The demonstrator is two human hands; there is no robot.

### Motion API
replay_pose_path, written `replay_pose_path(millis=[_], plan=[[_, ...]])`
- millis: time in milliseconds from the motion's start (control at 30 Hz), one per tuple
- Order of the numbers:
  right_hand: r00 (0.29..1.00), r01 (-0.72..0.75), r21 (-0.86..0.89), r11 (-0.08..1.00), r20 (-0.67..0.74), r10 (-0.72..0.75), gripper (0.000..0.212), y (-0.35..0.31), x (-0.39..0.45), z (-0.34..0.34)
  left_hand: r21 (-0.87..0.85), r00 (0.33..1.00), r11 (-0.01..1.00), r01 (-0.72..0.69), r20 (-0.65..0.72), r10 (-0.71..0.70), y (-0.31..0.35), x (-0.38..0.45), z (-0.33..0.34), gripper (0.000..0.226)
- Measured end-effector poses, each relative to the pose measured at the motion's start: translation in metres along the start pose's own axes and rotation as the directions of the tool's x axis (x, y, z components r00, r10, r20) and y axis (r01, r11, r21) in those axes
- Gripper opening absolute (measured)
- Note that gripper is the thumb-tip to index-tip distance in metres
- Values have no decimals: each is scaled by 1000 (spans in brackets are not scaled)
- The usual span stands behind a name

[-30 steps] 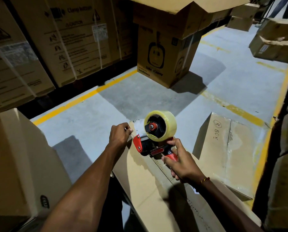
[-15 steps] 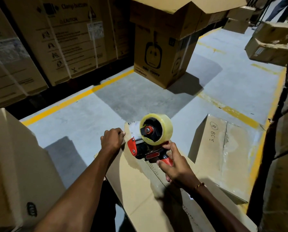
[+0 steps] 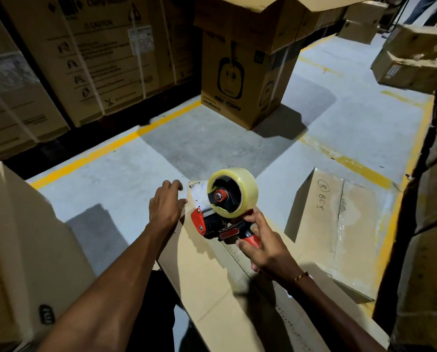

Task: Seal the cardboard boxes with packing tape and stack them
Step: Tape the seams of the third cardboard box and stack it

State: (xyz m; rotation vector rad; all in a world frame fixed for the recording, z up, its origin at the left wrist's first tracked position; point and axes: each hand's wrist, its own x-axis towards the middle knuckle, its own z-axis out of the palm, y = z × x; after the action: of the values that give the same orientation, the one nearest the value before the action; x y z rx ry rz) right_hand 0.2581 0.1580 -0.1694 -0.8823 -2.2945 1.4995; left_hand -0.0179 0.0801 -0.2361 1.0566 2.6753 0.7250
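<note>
Open grey floor (image 3: pixel 212 138) ahead, right hand (image 3: pixel 265 247) fingers clamped on tape dispenser (image 3: pixel 225 212), left hand (image 3: pixel 165 205) fingers relaxed apart at box (image 3: pixel 212 270) far edge

The strapped carton (image 3: pixel 105 59) on the left rack reads "CAUTION" and "Clamp bottom". The standing box (image 3: pixel 237 80) shows "Crompton", printed upside down. The flat box (image 3: pixel 339 224) on the floor bears handwritten "BOX" under a circled "8".
</note>
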Motion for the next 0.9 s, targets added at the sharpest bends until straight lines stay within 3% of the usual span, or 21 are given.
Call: replay_pose_path(millis=[67, 167, 233, 533, 667, 867, 900], plan=[[1000, -6, -7, 1000, -8, 5, 39, 1, 1, 0, -25, 992, 991, -129, -11, 128, 0, -7, 0, 7], [1000, 5, -33, 999, -11, -6, 40, 3, 2, 2, -89, 966, 962, -257, 7, 259, 4, -15, -4, 23], [1000, 4, -47, 999, -11, -4, 41, 3, 2, 2, -114, 961, 958, -264, 52, 271, 8, -15, -9, 31], [999, -43, -69, 997, 19, 44, 38, -9, -2, 0, -97, 954, 989, -114, 266, 136, 4, -23, -18, 57], [994, -98, -156, 983, 35, 105, 44, -19, -2, -1, -59, 942, 998, -1, 335, 21, -3, -30, -24, 52], [992, 20, -462, 886, 118, 39, 52, -22, -11, 11, 50, 904, 990, 134, 404, -142, -1, -57, -32, 12], [991, 39, -484, 874, 128, 27, 53, -23, -12, 14, 74, 896, 985, 156, 408, -173, 0, -60, -31, 25]])
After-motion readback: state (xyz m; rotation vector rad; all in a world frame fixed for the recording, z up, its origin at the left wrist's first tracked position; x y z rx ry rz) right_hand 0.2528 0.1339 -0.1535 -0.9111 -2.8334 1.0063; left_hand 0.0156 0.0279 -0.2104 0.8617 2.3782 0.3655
